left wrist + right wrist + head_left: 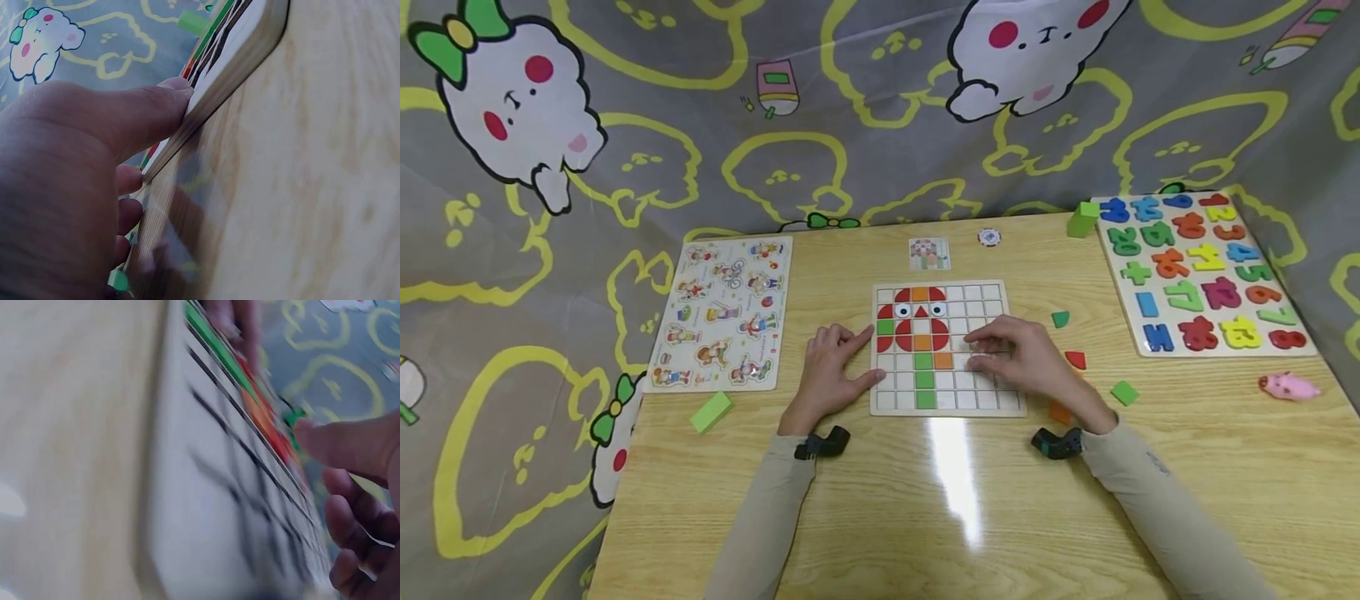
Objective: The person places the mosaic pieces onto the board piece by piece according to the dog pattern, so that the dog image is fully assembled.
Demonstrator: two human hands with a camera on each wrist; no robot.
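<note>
A square wooden grid board (988,401) lies in the middle of the table, with red, orange, green and white pieces set in some of its cells. At its left edge is my left hand (831,372); the thumb touches the rim, as the left wrist view also shows. Over the right half of the board hovers my right hand (1026,357), its fingers loosely bent, thumb apart from them, with nothing visible between. An orange square (943,361) sits in a cell just left of that hand. Behind the board lies a small picture card (929,253).
Loose pieces lie right of the board: a green one (1060,319), a red one (1076,359), a green square (1125,392) and an orange one (1059,412). A number puzzle (1206,275), picture puzzle (718,312), green blocks (711,412) and pink pig (1288,386) stand around.
</note>
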